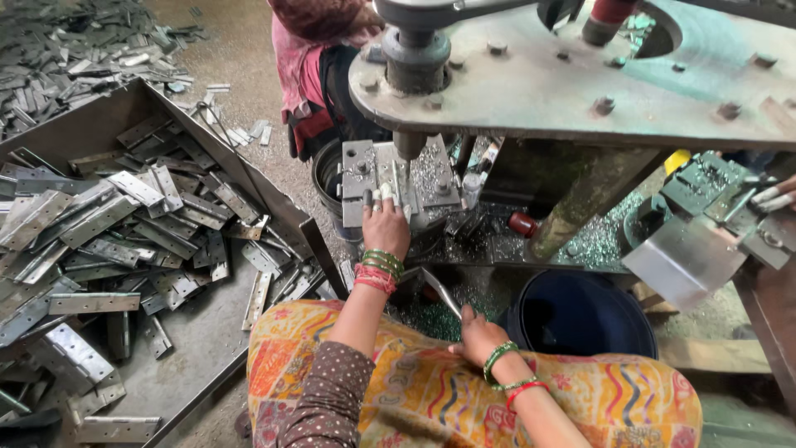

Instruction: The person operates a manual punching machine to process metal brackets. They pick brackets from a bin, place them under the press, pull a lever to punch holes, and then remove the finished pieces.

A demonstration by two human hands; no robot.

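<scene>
My left hand (385, 226), with taped fingertips and green and red bangles, reaches forward onto the grey die block (365, 170) right under the press punch (409, 143). Its fingertips lie on the block; whether a piece sits under them is hidden. My right hand (478, 332) is lower, above my patterned lap, closed on the end of a flat metal strip (439, 290) that slants up to the left. The heavy grey-green press frame (580, 75) hangs over the die.
A large metal tray (207, 332) on the left holds several loose hinge plates (99, 224). A dark blue bucket (580, 319) stands right of my knees. Another person (319, 66) sits behind the press. Someone else's fingers (779, 195) show at the right edge beside a second die.
</scene>
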